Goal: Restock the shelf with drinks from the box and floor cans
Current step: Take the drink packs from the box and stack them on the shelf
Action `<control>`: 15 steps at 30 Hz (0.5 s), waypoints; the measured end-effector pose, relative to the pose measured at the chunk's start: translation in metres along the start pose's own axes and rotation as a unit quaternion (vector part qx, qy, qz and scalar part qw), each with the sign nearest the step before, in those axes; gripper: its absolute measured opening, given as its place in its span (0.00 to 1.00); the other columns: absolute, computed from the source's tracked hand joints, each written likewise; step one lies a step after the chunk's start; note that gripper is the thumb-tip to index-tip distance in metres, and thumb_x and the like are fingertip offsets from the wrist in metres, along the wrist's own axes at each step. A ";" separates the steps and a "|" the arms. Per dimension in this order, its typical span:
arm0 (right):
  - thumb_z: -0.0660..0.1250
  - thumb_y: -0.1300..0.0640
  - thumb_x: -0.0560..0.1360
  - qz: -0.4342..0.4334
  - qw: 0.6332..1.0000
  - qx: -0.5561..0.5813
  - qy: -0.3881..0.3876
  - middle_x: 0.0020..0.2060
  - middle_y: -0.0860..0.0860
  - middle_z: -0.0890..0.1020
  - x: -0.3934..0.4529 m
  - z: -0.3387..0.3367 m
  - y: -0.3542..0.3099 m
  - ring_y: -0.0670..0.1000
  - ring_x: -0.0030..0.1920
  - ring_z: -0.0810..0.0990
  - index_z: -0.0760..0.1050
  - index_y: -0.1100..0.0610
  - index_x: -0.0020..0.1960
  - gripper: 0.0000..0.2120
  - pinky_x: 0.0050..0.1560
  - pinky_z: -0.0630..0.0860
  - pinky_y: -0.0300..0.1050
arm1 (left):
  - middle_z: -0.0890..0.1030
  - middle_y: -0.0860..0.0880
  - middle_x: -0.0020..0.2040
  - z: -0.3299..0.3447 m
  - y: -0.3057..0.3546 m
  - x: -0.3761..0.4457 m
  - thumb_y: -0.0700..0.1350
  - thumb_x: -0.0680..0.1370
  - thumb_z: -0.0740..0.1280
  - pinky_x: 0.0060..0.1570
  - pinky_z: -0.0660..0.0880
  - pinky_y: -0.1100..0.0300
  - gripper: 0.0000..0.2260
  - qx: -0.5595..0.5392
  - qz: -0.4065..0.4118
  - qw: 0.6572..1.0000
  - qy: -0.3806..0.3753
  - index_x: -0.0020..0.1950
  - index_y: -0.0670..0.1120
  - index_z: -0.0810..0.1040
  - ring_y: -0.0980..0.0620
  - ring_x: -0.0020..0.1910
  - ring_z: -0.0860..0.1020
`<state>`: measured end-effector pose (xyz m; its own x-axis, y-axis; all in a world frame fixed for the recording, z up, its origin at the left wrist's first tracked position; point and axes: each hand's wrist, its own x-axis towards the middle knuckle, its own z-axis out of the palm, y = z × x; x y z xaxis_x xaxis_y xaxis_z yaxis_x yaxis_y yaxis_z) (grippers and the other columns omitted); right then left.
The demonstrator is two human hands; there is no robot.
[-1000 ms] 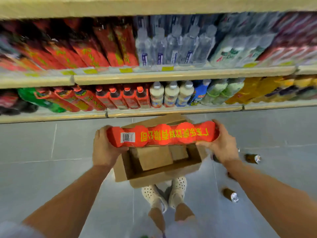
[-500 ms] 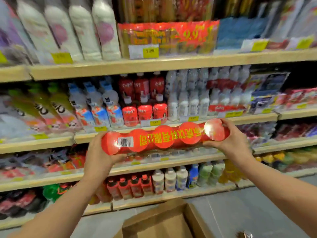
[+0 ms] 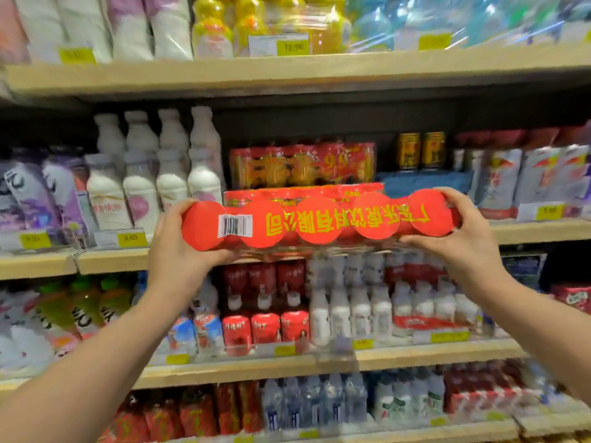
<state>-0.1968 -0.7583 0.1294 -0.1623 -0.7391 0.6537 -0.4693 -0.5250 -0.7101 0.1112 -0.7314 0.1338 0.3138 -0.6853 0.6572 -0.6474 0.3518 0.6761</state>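
Fingers (image 3: 425,239) of both hands grip red pack (image 3: 319,223) ends | raised to higher shelf (image 3: 112,260) than before

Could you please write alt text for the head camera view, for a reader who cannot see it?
Two hands, left and right, hold a red shrink-wrapped multipack of cans by its ends, level before a shop shelf of drinks, in front of similar red packs.

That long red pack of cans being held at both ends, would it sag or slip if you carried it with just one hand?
Probably. The red pack is a single row of cans in thin wrap, so it may bend at the joints. The left hand and right hand each grip an end, suggesting some weight. The glossy film looks slippery.
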 end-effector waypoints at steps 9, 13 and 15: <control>0.79 0.62 0.57 -0.108 0.987 0.113 0.044 0.54 0.47 0.72 0.129 -0.015 0.008 0.46 0.54 0.72 0.67 0.55 0.65 0.40 0.43 0.66 0.16 | 0.73 0.42 0.61 0.036 0.065 0.082 0.37 0.57 0.76 0.53 0.65 0.60 0.39 -0.009 0.074 0.989 0.126 0.66 0.43 0.67 0.52 0.53 0.69; 0.79 0.62 0.55 -0.135 0.981 0.137 0.028 0.53 0.47 0.73 0.162 -0.006 0.009 0.43 0.49 0.73 0.66 0.55 0.64 0.41 0.43 0.65 0.15 | 0.70 0.49 0.55 0.047 0.064 0.101 0.29 0.62 0.73 0.52 0.66 0.59 0.36 -0.032 0.050 0.986 0.153 0.67 0.44 0.66 0.51 0.52 0.70; 0.80 0.61 0.56 -0.133 0.982 0.135 0.016 0.52 0.47 0.73 0.170 -0.001 0.012 0.43 0.48 0.73 0.66 0.55 0.63 0.40 0.41 0.66 0.15 | 0.70 0.50 0.55 0.051 0.060 0.107 0.29 0.63 0.73 0.52 0.66 0.59 0.35 -0.029 0.032 0.988 0.151 0.67 0.45 0.66 0.51 0.52 0.70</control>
<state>-0.2305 -0.8900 0.2327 -0.0950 -0.5489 0.8305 -0.2532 -0.7935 -0.5534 0.0705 -0.8162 0.2274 0.4719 -0.4412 0.7633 -0.6351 0.4304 0.6414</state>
